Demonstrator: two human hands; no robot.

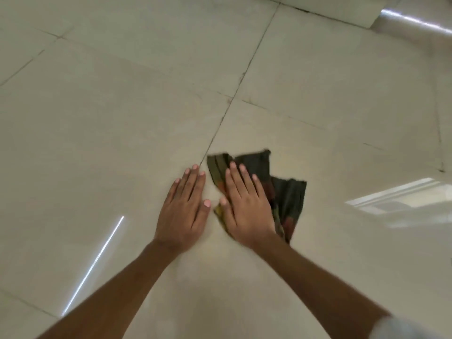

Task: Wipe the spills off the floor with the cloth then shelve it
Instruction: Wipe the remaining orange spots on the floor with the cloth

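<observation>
A dark green cloth with red and yellow patches lies crumpled on the pale tiled floor. My right hand presses flat on the cloth's left part, fingers spread and pointing away from me. My left hand rests flat on the bare tile just left of the cloth, not touching it. The picture is slightly blurred around the cloth. I cannot make out any spill on the glossy tiles.
Dark grout lines cross the floor just beyond the hands. A shiny metal surface sits at the top right corner. A bright window reflection shows on the tile at the right.
</observation>
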